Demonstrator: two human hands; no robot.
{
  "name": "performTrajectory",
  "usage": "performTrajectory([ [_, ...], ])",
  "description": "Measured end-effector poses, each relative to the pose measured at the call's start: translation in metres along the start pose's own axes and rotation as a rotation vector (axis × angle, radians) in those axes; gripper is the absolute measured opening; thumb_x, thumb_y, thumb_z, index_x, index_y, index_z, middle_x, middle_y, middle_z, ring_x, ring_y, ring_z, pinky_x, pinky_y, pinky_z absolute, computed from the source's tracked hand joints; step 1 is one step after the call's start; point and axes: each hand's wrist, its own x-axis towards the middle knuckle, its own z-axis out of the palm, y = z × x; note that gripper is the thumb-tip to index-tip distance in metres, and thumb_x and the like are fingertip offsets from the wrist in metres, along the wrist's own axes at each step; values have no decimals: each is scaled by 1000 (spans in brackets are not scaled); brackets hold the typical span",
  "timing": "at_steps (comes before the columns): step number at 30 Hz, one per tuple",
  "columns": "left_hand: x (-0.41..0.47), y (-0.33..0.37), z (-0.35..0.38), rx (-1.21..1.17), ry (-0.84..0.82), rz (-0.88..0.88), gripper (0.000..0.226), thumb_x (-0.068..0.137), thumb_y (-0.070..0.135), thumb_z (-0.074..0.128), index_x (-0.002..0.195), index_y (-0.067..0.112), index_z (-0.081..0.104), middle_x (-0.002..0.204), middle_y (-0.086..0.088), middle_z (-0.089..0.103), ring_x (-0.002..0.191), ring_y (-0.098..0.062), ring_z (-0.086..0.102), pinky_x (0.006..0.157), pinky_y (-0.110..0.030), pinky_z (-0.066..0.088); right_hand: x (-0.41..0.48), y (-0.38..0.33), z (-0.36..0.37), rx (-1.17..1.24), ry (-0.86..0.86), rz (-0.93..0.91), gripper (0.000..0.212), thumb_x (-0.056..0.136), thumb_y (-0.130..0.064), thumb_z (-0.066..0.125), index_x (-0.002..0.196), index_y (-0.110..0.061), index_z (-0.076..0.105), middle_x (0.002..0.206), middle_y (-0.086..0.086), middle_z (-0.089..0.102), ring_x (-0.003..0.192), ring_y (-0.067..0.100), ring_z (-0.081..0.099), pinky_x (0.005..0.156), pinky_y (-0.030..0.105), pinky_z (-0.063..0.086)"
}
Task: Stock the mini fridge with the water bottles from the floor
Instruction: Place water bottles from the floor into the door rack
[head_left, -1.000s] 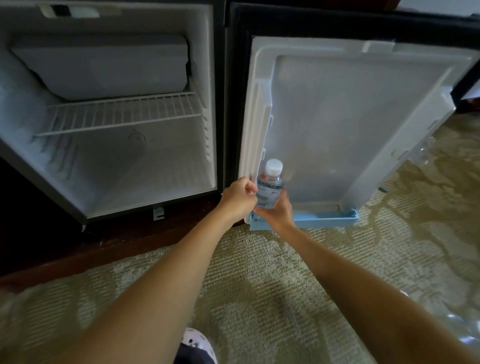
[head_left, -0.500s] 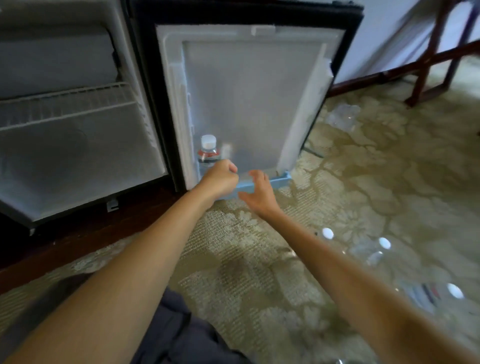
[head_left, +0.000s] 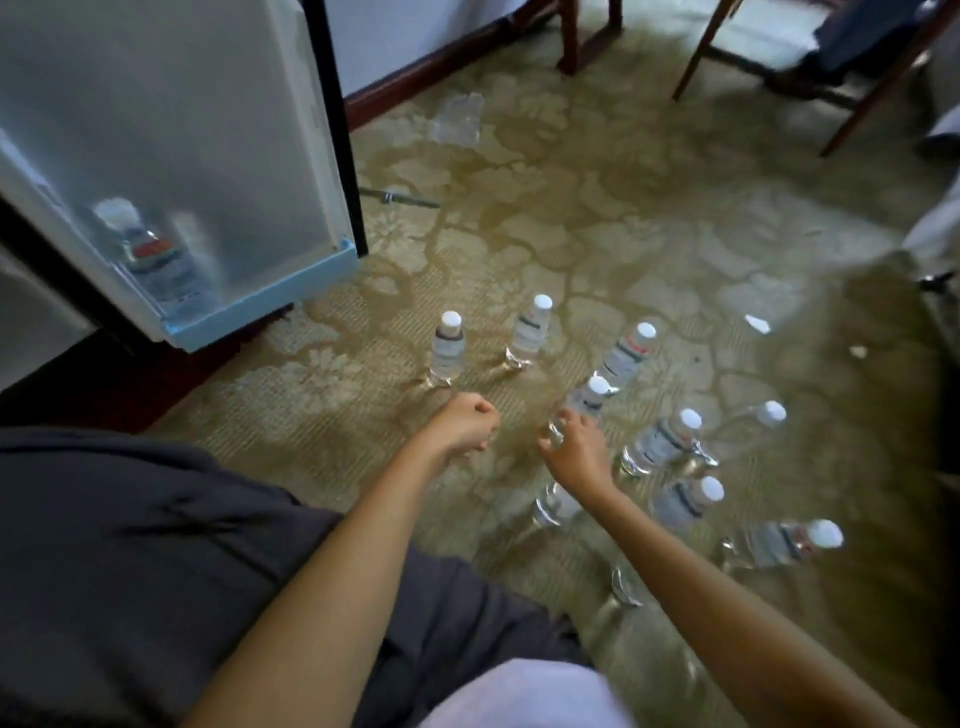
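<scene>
Head view: right hand (head_left: 574, 449) is set low against an upright water bottle (head_left: 591, 397), fingers spread on its body; whether a grip is closed cannot be told. Left hand (head_left: 462, 426) is held just beside it, curled into a fist, nothing carried. Other standing bottles (head_left: 449, 345) are ranged ahead and rightward on the carpet (head_left: 623, 234). Well ahead and leftward, one stocked bottle (head_left: 156, 260) is lodged in the blue door shelf (head_left: 270, 296), from which both hands were drawn back half a second ago. One item is judged stocked, with the next pick-up under way.
</scene>
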Motion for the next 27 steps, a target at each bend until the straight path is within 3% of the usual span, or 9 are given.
performTrajectory([
  [3,-9,-8,16,45,-94,-12,24,91,7,43,73,22,49,70,3,52,60,-8,48,54,-20,34,-14,30,10,-138,-133,84,71,84,-40,59,142,-17,25,140,16,36,131,36,35,105,46,35],
  [5,-11,-10,19,30,-92,1,22,91,7,42,76,21,50,72,3,52,61,-8,48,54,-19,34,-16,38,14,-193,-190,112,70,86,-39,57,143,-18,22,141,16,34,130,37,37,102,46,38],
  [8,-13,-13,16,18,-38,-10,19,92,8,42,80,19,50,73,2,51,61,-8,47,56,-21,35,-16,44,20,-260,-194,119,56,91,-26,52,139,-13,28,138,17,34,116,36,50,88,40,45],
  [12,-13,-22,11,48,-11,-25,10,92,8,45,95,14,53,82,-4,53,66,-12,48,57,-23,35,-16,46,24,-260,-120,78,52,94,-18,48,139,-10,23,130,19,41,97,33,59,65,33,40],
  [18,-11,-28,6,89,-25,-36,24,90,9,52,114,6,54,98,-8,55,80,-17,51,57,-22,37,-8,32,16,-280,-173,-83,46,93,-21,49,132,-6,31,121,20,54,107,36,56,80,40,46],
  [21,-9,-28,-4,109,-38,-46,23,88,12,58,110,9,54,94,-3,55,76,-15,49,58,-22,38,-7,10,6,-132,-183,-145,40,87,-22,59,119,-5,44,113,18,60,100,34,59,77,39,47],
  [24,-5,-25,-18,100,12,-44,42,84,11,64,123,6,50,114,-9,56,93,-19,53,73,-30,45,-4,-25,-7,55,-189,-222,32,81,-19,66,107,-5,51,98,12,63,87,27,61,68,34,51],
  [27,-3,-22,-31,120,33,-3,62,78,6,69,134,7,42,131,-11,51,118,-26,52,94,-35,45,-1,-67,-23,172,-180,-339,30,79,-19,69,103,-11,54,82,-2,57,69,13,54,52,19,38],
])
